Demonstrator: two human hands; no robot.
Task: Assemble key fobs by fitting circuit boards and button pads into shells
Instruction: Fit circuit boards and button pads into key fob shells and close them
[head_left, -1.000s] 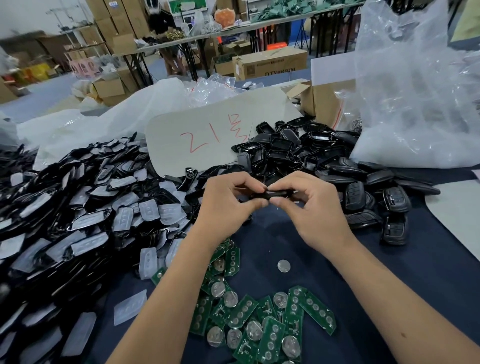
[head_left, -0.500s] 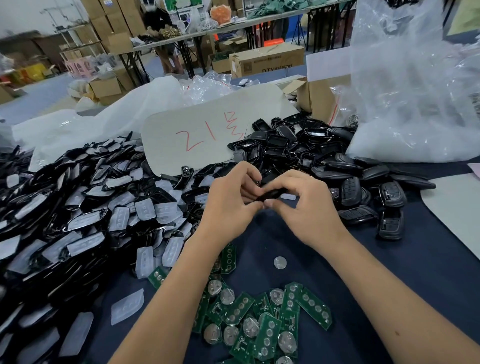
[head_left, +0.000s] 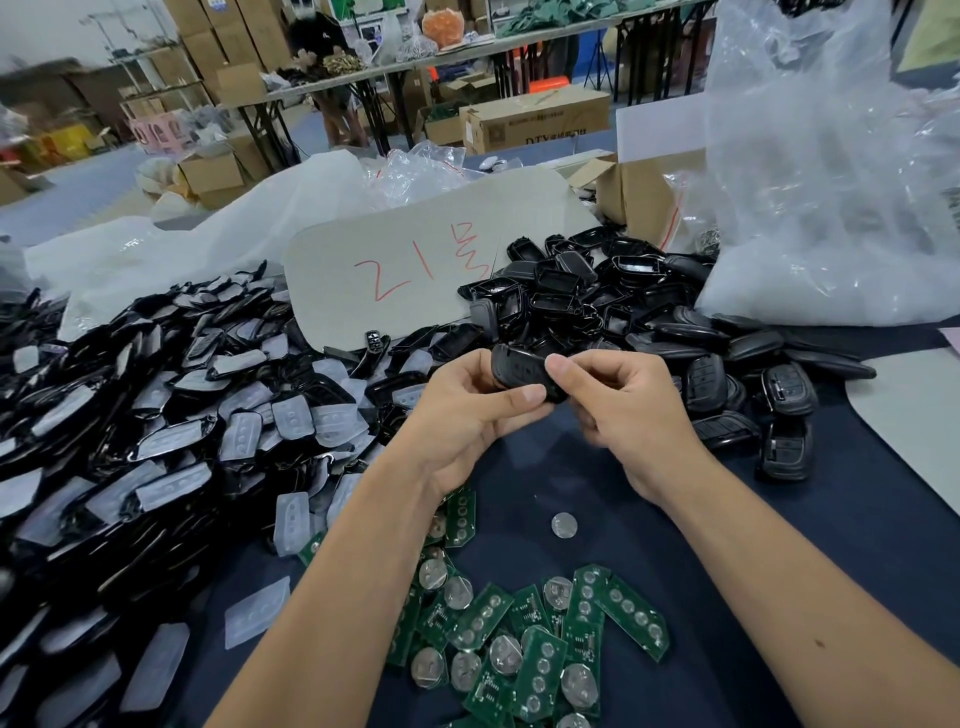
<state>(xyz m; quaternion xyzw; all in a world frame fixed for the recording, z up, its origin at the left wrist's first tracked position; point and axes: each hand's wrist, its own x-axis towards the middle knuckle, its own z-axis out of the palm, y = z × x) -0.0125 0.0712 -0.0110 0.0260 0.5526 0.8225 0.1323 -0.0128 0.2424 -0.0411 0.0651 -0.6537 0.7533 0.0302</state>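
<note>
Both hands are meeting over the dark table (head_left: 779, 561), holding one black fob (head_left: 519, 371) up between them. The left hand (head_left: 467, 415) is gripping it from below and behind, thumb lying across its near edge; the right hand (head_left: 623, 410) is pinching its right end with thumb and forefinger. The fob's outer face is tilting toward the person, and I cannot tell whether the two halves are fully seated.

Green boards (head_left: 524, 649) are lying in a loose heap near the person, some carrying coin cells, with one loose cell (head_left: 564, 525) sitting apart just beyond them. To the left, a large pile of shells with pads (head_left: 156, 415) is spreading across the table; behind the hands, empty shells (head_left: 587, 296) are heaping up, and finished-looking fobs (head_left: 779, 410) are lying to the right.

My worry is the grip: it is all at the edges, so an uneven squeeze could be closing one side while the other is staying proud. A slip could be dropping the fob into a pile of lookalikes, where it would be hard to pick out again.
</note>
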